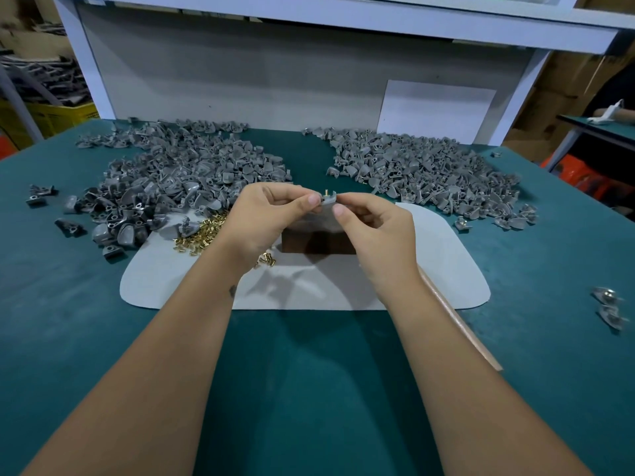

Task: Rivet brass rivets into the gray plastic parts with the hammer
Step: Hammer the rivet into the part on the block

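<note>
My left hand (264, 218) and my right hand (374, 228) pinch one gray plastic part (328, 199) between thumbs and fingers, held above a dark block (319, 243) on the white mat (192, 280). Two brass rivets (329, 192) stick up out of the held part. Loose brass rivets (201, 233) lie scattered on the mat to the left of my left wrist. The hammer's wooden handle (460, 321) lies on the mat and table beside my right forearm; its head is hidden under my arm.
A big heap of gray parts (171, 180) covers the table's back left, another heap (429, 173) the back right. Two stray parts (608, 307) lie at the right edge of the green table (309, 389). A white shelf frame (309, 80) stands behind.
</note>
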